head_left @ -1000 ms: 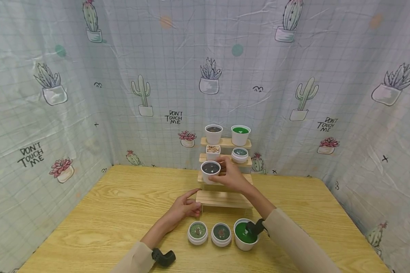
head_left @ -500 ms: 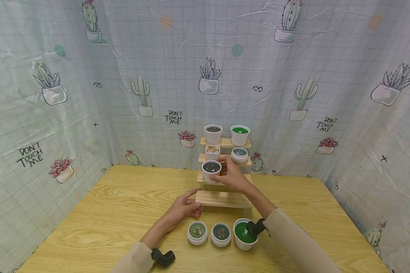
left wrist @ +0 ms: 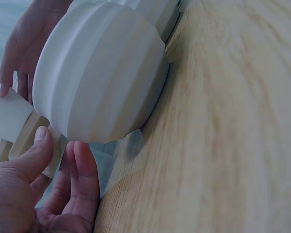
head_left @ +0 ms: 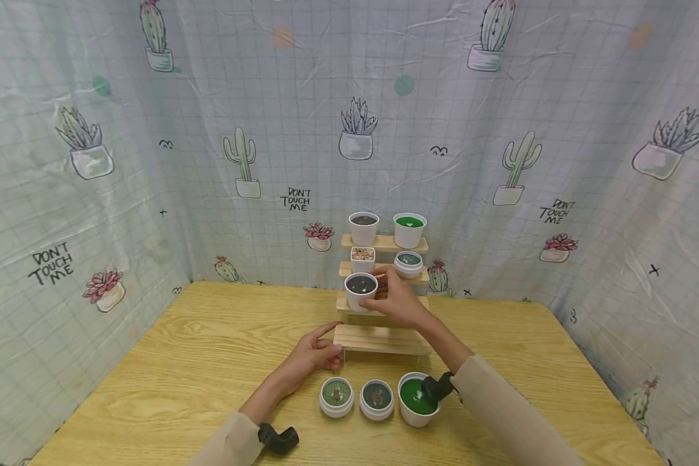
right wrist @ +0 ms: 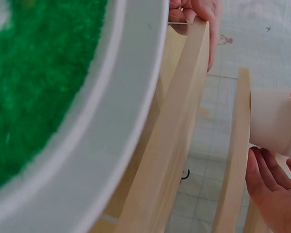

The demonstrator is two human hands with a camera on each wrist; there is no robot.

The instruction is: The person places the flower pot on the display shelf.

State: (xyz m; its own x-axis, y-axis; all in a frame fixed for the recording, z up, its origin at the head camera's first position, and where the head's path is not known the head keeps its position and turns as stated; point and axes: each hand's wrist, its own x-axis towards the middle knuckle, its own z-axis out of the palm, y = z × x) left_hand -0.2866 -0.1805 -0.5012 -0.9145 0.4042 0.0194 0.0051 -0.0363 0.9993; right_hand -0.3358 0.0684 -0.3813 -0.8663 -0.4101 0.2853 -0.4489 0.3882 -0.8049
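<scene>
A tiered wooden stand [head_left: 381, 340] rises at the middle of the table. My right hand [head_left: 402, 302] holds a white pot with dark filling [head_left: 359, 301] by its side, thumb in front and fingers around the back. That pot stands upright at the left end of the second step from the bottom; in the right wrist view its base [right wrist: 271, 119] meets the board. With thumb and fingers, my left hand [head_left: 310, 358] grips the left end of the lowest step. A ribbed white pot [left wrist: 104, 73] looms just past its fingers in the left wrist view.
Higher steps bear a dark-filled pot [head_left: 364, 232], a green-filled pot [head_left: 410, 234], a square pebble pot [head_left: 363, 261] and a round bowl [head_left: 408, 268]. In front stand two low round pots [head_left: 336, 397] and a larger green-filled pot [head_left: 416, 417]. A cactus-print cloth [head_left: 326, 129] hangs behind.
The dark-filled pot in my right hand has shifted very slightly to the right on its step. My left hand keeps its grip on the stand's lowest step.
</scene>
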